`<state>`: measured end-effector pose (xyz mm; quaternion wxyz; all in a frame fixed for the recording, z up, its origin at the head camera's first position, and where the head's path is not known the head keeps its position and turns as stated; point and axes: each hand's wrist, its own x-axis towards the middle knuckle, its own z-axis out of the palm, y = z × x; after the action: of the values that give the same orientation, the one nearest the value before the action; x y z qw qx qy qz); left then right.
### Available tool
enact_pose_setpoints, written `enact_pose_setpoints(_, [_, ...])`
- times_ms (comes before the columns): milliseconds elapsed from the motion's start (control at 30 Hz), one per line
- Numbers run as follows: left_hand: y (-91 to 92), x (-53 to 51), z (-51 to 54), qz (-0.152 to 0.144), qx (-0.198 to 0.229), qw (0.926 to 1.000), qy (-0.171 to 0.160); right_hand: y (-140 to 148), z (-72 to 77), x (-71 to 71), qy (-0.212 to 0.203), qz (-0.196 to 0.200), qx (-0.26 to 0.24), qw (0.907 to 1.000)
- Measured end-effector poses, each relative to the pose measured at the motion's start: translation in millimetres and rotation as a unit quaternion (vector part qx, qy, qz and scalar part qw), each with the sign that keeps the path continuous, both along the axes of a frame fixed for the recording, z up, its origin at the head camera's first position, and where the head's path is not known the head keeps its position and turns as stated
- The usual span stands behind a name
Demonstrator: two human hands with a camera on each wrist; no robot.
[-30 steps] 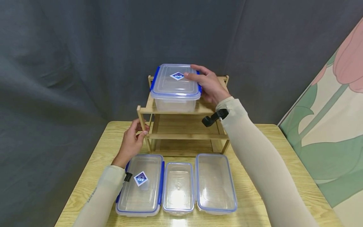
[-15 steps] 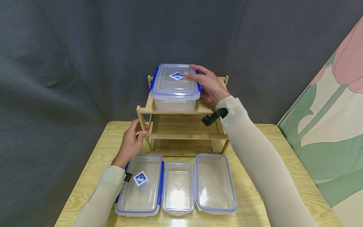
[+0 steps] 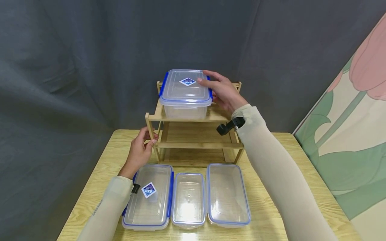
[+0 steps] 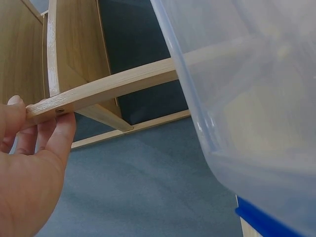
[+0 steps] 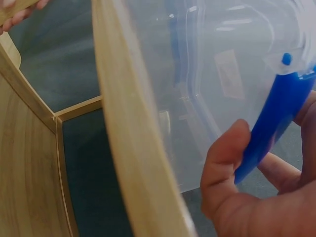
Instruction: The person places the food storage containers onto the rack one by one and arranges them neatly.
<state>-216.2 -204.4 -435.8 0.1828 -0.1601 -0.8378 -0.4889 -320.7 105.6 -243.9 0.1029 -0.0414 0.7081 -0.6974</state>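
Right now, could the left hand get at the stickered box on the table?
Probably yes, though the left hand would first have to let go of the rack post. The stickered box lies close by on the table, with nothing standing on it.

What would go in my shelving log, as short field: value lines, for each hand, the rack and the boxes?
Left hand: grips the near left post of the rack
Right hand: holds the top box at its right-side clip
Top box: on the top tier, lidded, sticker on lid
Rack: wooden, three tiers
On table: left box, middle box, right box, side by side before the rack
Narrowest: middle box
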Motion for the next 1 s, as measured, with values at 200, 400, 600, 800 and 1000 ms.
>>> enact_pose_setpoints(200, [-1.1, -1.0, -2.1, 0.002, -0.004, 1.0000, -0.002, 5, 2.3, 7.1, 0.000, 0.009, -0.004, 1.0000])
enact_pose_setpoints(400, [-2.0, -2.6, -1.1, -0.002, 0.005, 1.0000, -0.004, 12, 6.8, 13.6, 0.008, 0.025, -0.025, 0.9993])
enact_pose_setpoints(600, [-2.4, -2.8, -1.1, -0.002, 0.008, 1.0000, -0.004, 19, 7.6, 20.9, 0.010, 0.033, -0.036, 0.9987])
enact_pose_setpoints(800, [-1.8, -1.4, -1.4, -0.003, 0.008, 1.0000, -0.001, 27, 4.6, 32.2, 0.015, 0.029, -0.036, 0.9988])
enact_pose_setpoints(1000, [-2.6, -2.5, -2.7, -0.003, 0.005, 1.0000, 0.002, 36, 2.8, 46.3, 0.034, 0.034, -0.048, 0.9977])
